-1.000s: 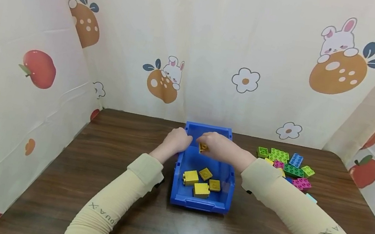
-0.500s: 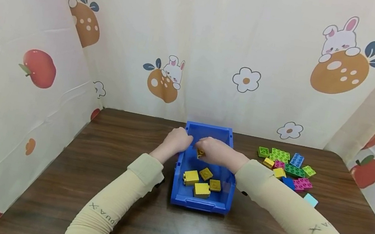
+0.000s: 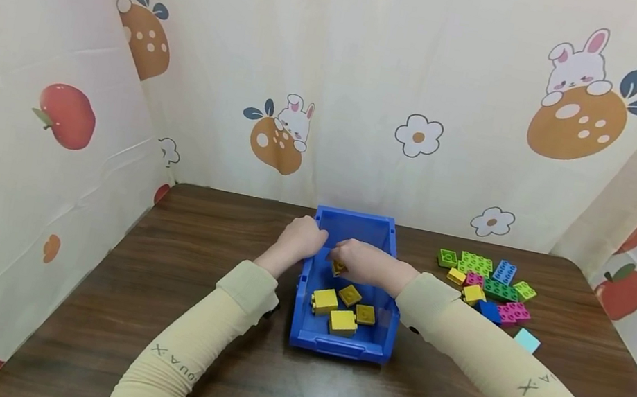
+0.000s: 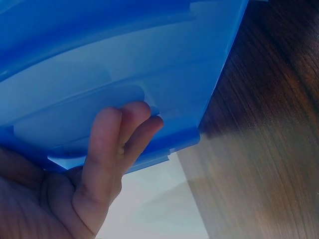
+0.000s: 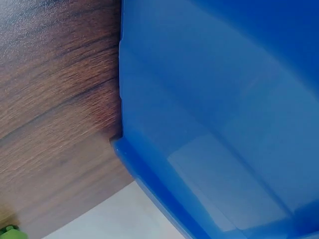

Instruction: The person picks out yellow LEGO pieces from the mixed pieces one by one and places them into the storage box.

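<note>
On the table stands a blue plastic bin [image 3: 339, 348], its low lip toward me. My left hand [image 3: 300, 238] grips the bin's left rim near the back. In the left wrist view its fingers [image 4: 102, 154] lie along the outside of the bin wall; the thumb is hidden. My right hand [image 3: 367, 263] is inside the bin and pinches a yellow building brick [image 3: 338, 268], mostly covered by the fingers. Several yellow bricks [image 3: 342, 323] rest on the bin floor nearer its front. The right wrist view has only the bin wall [image 5: 199, 109], without the hand.
To the right of the bin, several loose bricks lie in a group, among them a dark green brick [image 3: 500, 290], a magenta brick [image 3: 513, 313] and a light blue brick [image 3: 527, 341]. A printed curtain [image 3: 367, 94] hangs behind the wooden table [image 3: 167, 271].
My right hand has moved a little lower and toward me inside the bin, with the yellow brick in its fingers. The left hand has stayed on the rim.
</note>
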Demonstrator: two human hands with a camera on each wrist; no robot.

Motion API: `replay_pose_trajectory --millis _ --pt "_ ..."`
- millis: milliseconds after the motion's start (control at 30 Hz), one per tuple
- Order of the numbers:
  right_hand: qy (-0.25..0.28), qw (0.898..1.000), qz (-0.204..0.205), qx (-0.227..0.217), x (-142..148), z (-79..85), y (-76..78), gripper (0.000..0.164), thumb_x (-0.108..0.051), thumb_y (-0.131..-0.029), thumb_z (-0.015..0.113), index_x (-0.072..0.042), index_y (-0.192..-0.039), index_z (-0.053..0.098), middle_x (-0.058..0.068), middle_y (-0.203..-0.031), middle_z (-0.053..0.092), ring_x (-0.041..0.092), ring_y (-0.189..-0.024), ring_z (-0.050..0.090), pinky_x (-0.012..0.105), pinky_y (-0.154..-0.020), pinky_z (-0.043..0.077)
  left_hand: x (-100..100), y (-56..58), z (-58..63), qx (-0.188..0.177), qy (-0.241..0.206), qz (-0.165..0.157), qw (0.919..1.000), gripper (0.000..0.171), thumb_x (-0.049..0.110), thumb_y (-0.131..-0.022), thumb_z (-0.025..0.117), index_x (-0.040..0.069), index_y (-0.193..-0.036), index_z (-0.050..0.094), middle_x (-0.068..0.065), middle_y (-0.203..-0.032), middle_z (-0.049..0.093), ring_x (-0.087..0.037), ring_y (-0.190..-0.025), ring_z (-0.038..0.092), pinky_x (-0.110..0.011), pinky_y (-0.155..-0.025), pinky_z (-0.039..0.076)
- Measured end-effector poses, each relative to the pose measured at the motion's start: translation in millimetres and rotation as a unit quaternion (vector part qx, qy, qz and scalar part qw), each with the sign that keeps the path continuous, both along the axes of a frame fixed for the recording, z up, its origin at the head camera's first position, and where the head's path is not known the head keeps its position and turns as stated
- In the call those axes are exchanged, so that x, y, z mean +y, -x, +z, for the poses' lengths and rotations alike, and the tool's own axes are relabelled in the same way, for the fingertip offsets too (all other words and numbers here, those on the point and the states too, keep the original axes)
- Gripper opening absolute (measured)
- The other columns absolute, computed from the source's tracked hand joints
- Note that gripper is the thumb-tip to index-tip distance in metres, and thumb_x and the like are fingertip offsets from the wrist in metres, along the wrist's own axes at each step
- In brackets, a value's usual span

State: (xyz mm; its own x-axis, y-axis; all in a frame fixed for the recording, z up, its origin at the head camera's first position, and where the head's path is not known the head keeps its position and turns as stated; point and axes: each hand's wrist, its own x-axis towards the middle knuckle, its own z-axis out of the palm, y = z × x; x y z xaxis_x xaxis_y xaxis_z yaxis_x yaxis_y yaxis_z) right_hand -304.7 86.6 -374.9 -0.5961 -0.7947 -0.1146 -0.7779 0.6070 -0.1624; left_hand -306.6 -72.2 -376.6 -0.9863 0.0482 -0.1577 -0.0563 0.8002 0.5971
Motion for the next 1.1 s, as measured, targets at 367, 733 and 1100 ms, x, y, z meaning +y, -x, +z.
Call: replay_pose_trajectory --millis 367,733,1100 --pt "-0.037 0.999 0.029 0.001 -1.9 -2.7 0.0 0.034 -0.013 -0.085 0.069 -0.007 -0.119 0.065 0.007 -0.113 0.068 0.019 -0.101 0.066 0.031 -0.086 0.053 -0.1 0.2 0.1 0.000 -0.001 -0.002 1.0000 0.045 0.025 -0.098 0.044 0.008 -0.056 0.046 -0.001 -0.045 0.038 -0.033 -0.059 0.065 -0.022 -0.035 0.039" --pt "-0.054 0.997 0.054 -0.001 -1.1 -4.7 -0.4 0.032 -0.012 -0.086 0.068 -0.008 -0.119 0.066 0.006 -0.111 0.068 0.017 -0.099 0.067 0.029 -0.084 0.053 0.6 2.8 -0.2 -0.009 -0.001 0.003 1.0000 0.045 0.026 -0.098 0.044 0.008 -0.057 0.047 -0.002 -0.046 0.038 -0.022 -0.042 0.054 -0.022 -0.035 0.038" --pt "-0.054 0.997 0.060 -0.004 -1.5 -4.2 0.0 0.032 -0.014 -0.086 0.068 -0.008 -0.118 0.066 0.006 -0.111 0.068 0.017 -0.099 0.067 0.028 -0.084 0.053 0.0 0.9 0.3 -0.004 -0.003 0.001 1.0000 0.045 0.025 -0.097 0.044 0.009 -0.055 0.043 0.000 -0.045 0.036 -0.022 -0.043 0.054 -0.022 -0.035 0.037"
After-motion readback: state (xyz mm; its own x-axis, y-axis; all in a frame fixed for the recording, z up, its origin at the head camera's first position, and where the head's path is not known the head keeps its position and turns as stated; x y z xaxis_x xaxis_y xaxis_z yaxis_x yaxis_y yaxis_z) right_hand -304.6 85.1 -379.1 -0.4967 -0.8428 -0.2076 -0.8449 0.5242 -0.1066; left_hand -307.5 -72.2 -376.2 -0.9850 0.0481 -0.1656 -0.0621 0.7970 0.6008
